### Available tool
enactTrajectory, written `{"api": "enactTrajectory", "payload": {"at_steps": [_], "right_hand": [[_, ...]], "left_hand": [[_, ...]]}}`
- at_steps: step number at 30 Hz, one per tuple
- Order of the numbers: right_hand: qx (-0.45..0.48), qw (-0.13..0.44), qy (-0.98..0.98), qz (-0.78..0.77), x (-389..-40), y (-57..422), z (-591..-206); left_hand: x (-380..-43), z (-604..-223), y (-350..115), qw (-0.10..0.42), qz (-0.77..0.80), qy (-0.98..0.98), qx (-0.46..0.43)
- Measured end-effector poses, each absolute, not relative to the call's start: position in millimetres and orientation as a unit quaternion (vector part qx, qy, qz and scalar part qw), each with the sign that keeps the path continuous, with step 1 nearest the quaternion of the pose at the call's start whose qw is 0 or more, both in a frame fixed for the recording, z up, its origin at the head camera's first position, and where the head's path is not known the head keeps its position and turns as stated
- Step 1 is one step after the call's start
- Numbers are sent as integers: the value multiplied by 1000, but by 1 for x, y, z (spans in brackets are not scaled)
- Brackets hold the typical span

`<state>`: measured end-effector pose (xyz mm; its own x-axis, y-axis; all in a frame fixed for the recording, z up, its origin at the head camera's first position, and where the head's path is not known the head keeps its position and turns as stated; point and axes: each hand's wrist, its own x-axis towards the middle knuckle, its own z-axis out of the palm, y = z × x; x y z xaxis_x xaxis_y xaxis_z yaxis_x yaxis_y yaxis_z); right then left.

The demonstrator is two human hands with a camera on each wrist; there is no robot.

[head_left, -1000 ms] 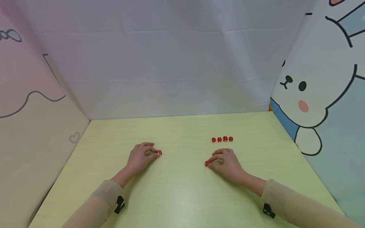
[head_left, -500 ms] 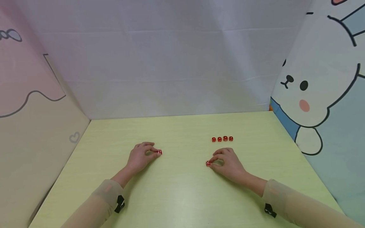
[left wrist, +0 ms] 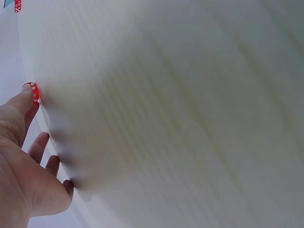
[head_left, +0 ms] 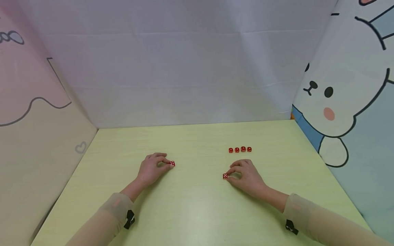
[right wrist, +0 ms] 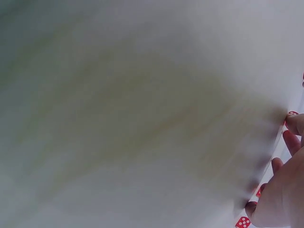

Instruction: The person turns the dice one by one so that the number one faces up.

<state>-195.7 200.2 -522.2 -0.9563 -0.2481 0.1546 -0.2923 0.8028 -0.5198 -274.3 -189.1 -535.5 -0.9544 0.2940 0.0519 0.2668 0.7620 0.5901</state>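
Between thumb and forefinger, my left hand (head_left: 153,169) pinches a red die (head_left: 172,163) with white dots, low at the tabletop left of centre. In the left wrist view this die (left wrist: 34,92) shows at the fingertips, the other fingers touching the table. My right hand (head_left: 246,176) pinches a second red die (head_left: 225,176) the same way, nearer the front and right of centre. The right wrist view shows that die (right wrist: 291,116) partly covered by the thumb. Behind the right hand, several red dice (head_left: 243,149) stand in a short, spaced row.
Both hands work over a pale yellow-green table (head_left: 197,212). A white sheet (head_left: 184,68) closes off the back edge. Printed panels rise on both sides, the right panel (head_left: 344,102) bearing a cartoon animal.
The right hand has shifted slightly to the right, and its die has turned so a dotted face points squarely forward. The left hand and the row of dice keep their places.
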Motion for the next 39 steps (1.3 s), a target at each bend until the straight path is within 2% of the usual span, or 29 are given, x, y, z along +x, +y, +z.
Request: {"api": "enactTrajectory", "payload": {"at_steps": [19,27,39], "right_hand": [[124,46,-953,272,-193,204,-507],[144,62,-966,204,-194,203,-495],[153,41,-971,181,-199,192,-487]], "left_hand": [[-274,-525,-188,26,300,942,147],[-274,-519,-188,25,298,942,149],[-277,-517,-188,27,298,943,148]]}}
